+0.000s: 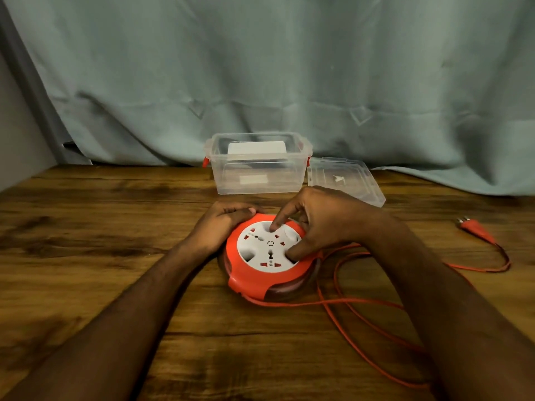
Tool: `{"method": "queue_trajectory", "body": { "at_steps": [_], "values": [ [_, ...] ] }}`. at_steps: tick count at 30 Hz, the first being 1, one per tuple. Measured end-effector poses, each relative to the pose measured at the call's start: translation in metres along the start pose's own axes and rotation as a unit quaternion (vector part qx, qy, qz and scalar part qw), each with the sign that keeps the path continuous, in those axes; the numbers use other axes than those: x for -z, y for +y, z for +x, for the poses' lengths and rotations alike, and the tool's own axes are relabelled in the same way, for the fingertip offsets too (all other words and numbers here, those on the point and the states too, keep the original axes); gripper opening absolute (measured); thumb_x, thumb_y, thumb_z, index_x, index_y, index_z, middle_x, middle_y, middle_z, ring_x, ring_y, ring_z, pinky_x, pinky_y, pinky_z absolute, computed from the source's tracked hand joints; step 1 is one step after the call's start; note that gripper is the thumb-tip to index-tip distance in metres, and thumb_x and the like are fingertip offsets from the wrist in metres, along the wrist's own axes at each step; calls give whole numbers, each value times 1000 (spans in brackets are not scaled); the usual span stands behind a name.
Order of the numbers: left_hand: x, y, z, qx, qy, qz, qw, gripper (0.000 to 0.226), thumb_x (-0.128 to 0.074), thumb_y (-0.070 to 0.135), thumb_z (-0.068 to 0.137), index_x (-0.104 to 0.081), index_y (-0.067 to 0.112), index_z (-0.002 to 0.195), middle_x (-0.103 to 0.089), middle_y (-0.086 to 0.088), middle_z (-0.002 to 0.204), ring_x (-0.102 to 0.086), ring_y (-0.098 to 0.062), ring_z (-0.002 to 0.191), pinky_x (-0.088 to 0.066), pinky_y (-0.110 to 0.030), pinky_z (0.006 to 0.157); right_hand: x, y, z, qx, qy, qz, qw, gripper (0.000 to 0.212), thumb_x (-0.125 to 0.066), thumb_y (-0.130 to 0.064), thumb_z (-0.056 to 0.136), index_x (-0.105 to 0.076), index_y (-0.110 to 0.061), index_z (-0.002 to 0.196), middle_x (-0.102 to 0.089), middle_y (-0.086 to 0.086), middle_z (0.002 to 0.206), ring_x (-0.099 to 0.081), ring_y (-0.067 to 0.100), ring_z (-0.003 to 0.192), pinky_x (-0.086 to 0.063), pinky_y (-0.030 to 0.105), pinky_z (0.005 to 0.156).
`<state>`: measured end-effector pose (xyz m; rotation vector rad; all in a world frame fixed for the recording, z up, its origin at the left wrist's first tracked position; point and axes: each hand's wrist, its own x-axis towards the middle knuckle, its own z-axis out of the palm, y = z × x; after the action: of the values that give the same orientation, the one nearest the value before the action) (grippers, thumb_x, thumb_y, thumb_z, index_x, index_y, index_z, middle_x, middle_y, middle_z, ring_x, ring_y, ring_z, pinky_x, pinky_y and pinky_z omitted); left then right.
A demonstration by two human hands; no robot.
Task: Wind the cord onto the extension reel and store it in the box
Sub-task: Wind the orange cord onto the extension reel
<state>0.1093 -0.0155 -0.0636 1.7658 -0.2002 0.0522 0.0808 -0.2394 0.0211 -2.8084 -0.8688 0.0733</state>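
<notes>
nearest the camera, loose loops of orange cord (362, 322) lie on the wooden table (101, 256), so the winding step looks to be in hand and far from finished. just beyond, the extension reel (267, 256) lies flat, the left hand (223, 224) curled over its far left rim to steady it while the right hand (318, 221) digs a fingertip and thumb into recesses of the white dial. next the dial wants turning until the plug (474, 228), well off to the right, draws in; the open clear box (257, 163) and its lid (344, 179) wait behind.

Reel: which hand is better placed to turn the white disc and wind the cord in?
Right. The right hand already has fingertips in the white disc recesses; the left hand grips the reel rim, likely steadying it. Loose cord lies right.
</notes>
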Motion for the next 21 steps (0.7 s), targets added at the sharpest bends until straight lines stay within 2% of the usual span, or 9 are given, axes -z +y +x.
{"method": "queue_trajectory", "body": {
  "at_steps": [2, 4, 8, 12, 14, 16, 18, 20, 21],
  "values": [
    [-1, 0, 0, 2, 0, 0, 1000, 34, -62, 10, 106, -90, 24, 93, -87, -10, 96, -79, -28, 91, -60, -49, 97, -2, 0, 0, -4, 22, -42, 999, 58, -82, -69, 56, -71, -43, 106, -59, -20, 111, -55, 5, 97, -45, 25, 68],
    [-2, 0, 1, 3, 4, -3, 1000, 42, -61, 10, 106, -90, 31, 85, -87, -5, 91, -80, -24, 88, -60, -45, 94, -4, -2, 1, -12, 37, -61, 997, 58, -79, -76, 52, -70, -37, 93, -60, -18, 105, -56, 7, 92, -44, 25, 65],
    [-4, 2, -1, -7, 5, 1, 1000, 40, -60, 8, 107, -88, 28, 86, -87, -2, 89, -80, -19, 84, -60, -41, 90, -8, -9, 3, -15, 32, -52, 998, 55, -80, -75, 53, -64, -27, 76, -63, -14, 85, -58, 9, 80, -43, 28, 58],
    [-4, 0, 0, -14, 5, -9, 1000, 40, -59, 5, 106, -88, 25, 87, -87, -6, 92, -79, -28, 92, -59, -47, 97, -11, -15, 3, -2, 33, -48, 998, 62, -73, -80, 58, -58, -20, 61, -62, -7, 66, -61, 12, 69, -51, 36, 61],
    [-4, -2, 1, -15, 4, -13, 1000, 39, -59, 4, 106, -88, 23, 88, -87, -10, 95, -77, -32, 94, -59, -50, 98, -14, -17, 4, 15, 50, -53, 997, 65, -69, -82, 63, -51, -20, 54, -54, -7, 57, -56, 12, 62, -45, 34, 58],
    [-4, -3, 2, -15, 5, -9, 1000, 41, -59, 5, 106, -89, 25, 87, -87, -11, 97, -79, -34, 96, -60, -52, 99, -17, -18, 5, 37, 58, -68, 995, 70, -63, -83, 68, -53, -17, 50, -50, -5, 52, -52, 12, 57, -38, 31, 55],
    [-3, -4, 2, -16, 4, -7, 1000, 40, -60, 7, 106, -89, 27, 88, -87, -12, 99, -80, -40, 100, -60, -53, 99, -19, -19, 5, 50, 57, -62, 995, 70, -59, -82, 74, -56, -16, 50, -51, -4, 53, -52, 10, 57, -39, 31, 54],
    [-2, -4, 3, -17, 7, -12, 1000, 37, -60, 6, 106, -88, 24, 92, -86, -14, 101, -80, -37, 98, -60, -50, 98, -17, -17, 5, 52, 58, -42, 996, 61, -62, -74, 79, -56, -20, 52, -52, -7, 53, -51, 8, 56, -40, 31, 55],
    [-2, -4, 3, -17, 6, -14, 1000, 36, -59, 5, 106, -88, 23, 94, -86, -15, 102, -79, -34, 95, -59, -48, 97, -14, -15, 4, 53, 63, -23, 996, 48, -68, -65, 81, -61, -22, 58, -56, -12, 56, -51, 6, 56, -40, 31, 55]
  ]
}}
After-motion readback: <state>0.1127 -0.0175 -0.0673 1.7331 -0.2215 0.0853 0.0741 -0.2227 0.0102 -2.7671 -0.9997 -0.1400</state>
